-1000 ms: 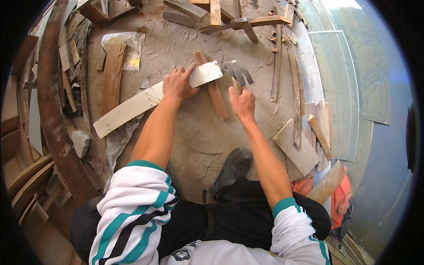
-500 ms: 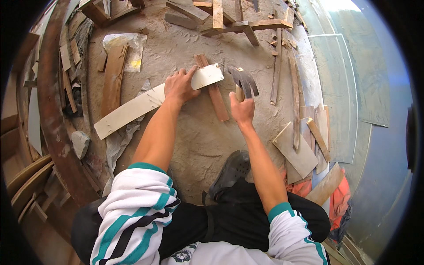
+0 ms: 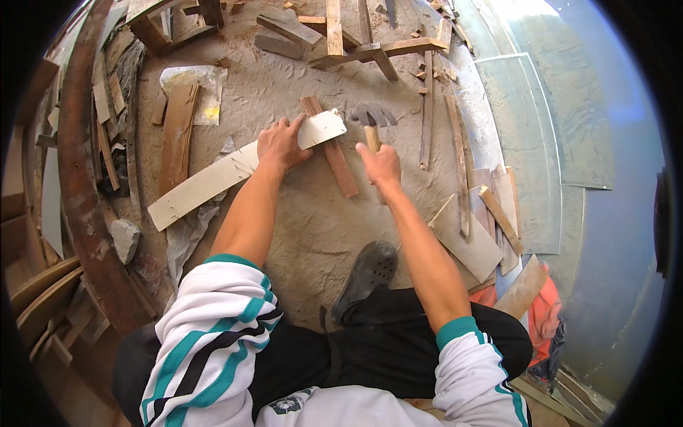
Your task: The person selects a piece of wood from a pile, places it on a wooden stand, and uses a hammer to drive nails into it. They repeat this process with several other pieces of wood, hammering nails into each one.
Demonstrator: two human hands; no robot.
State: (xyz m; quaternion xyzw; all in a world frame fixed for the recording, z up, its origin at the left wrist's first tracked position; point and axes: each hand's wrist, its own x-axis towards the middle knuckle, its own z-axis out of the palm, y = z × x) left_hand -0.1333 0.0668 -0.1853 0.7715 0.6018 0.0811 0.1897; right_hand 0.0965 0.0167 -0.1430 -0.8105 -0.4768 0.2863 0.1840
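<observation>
On the rough, trodden sandy ground (image 3: 320, 238), just ahead of the crouching person, lies a long pale board (image 3: 206, 183), flat and smooth-faced, squared at its left end and worn at the corners of the right one, where small dark marks dot the surface. Thin nails seem to stick up from it near the middle. Its long axis slants from the person's near left to the far right, the worn end aiming toward the hammer (image 3: 372, 134).

I see the left hand (image 3: 279, 144) clasped across the board's right half, fingers over the far edge and thumb by the near one, most of the length stretching out to the left. Under the worn end passes a reddish-brown batten (image 3: 340, 167) of grained wood, crossing the board and slanting the other way.

The right hand (image 3: 382, 165) is wrapped around the hammer's pale wooden handle, thumb laid along it. The handle points away from the person; the dark metal head, blurred, sits just right of the board's tip, apart from it.

Off to the left rest a split-grained brown plank (image 3: 179, 139) and a blocky grey stone (image 3: 125, 240).
</observation>
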